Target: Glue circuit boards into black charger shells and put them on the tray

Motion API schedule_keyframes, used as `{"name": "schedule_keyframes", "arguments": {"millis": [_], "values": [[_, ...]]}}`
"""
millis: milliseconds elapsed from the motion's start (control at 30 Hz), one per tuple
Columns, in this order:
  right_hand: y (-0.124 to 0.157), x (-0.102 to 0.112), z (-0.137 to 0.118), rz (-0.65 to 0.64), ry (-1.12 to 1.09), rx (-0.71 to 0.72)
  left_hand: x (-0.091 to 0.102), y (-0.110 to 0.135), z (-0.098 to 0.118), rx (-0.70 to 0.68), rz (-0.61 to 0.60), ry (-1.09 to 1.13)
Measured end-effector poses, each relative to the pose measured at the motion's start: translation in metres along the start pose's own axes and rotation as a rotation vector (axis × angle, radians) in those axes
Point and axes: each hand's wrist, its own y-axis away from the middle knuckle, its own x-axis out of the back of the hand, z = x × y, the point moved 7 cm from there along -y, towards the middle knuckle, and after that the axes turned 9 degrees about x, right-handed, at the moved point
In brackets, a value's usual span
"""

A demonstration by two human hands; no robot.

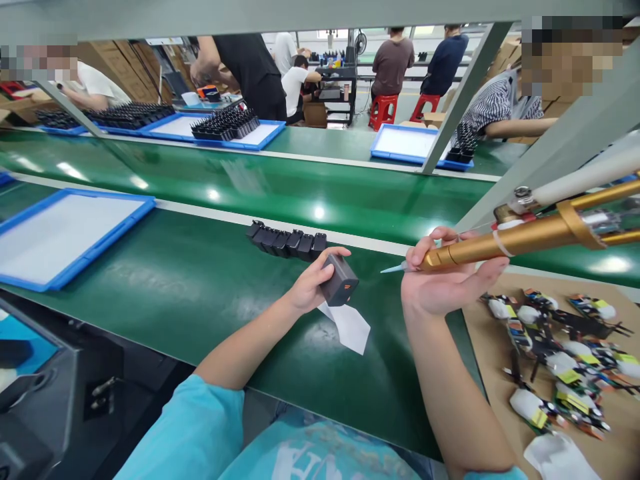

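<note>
A long green surface (200, 280) crosses a busy workroom, with people (393, 63) beyond it. The left hand (309, 285) grips a black case (335, 283) near a white paper (354, 330), its fingers on the sides, seemingly leaving the orange-marked face uncovered. The right hand's (437, 292) fingers curl around a gold tube (490, 241), probably to steady its pale tip (394, 268), which points toward the case, not touching. A row of black blocks (287, 241) stands just beyond, presumably for easy reach.
</note>
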Motion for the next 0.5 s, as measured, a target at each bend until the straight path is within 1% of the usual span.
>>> {"name": "schedule_keyframes", "arguments": {"millis": [67, 200, 267, 333, 400, 467, 500], "values": [[0.0, 0.0, 0.0, -0.002, 0.002, 0.002, 0.006, -0.002, -0.002, -0.008, 0.087, -0.306], [-0.002, 0.0, 0.0, -0.012, -0.029, 0.02, 0.015, -0.014, -0.012, -0.06, 0.327, -1.154], [-0.002, -0.001, 0.0, -0.02, -0.034, 0.021, 0.014, -0.023, -0.022, -0.064, 0.398, -1.437], [-0.002, -0.002, 0.0, -0.026, -0.027, 0.024, 0.011, -0.029, -0.029, -0.052, 0.445, -1.578], [-0.001, -0.003, -0.001, -0.021, -0.028, 0.033, 0.009, -0.031, -0.025, -0.067, 0.484, -1.618], [-0.001, -0.002, -0.001, -0.013, -0.043, 0.034, 0.014, -0.03, -0.009, -0.109, 0.53, -1.613], [0.0, -0.002, -0.001, -0.01, -0.055, 0.031, 0.02, -0.03, 0.003, -0.129, 0.554, -1.613]]}}
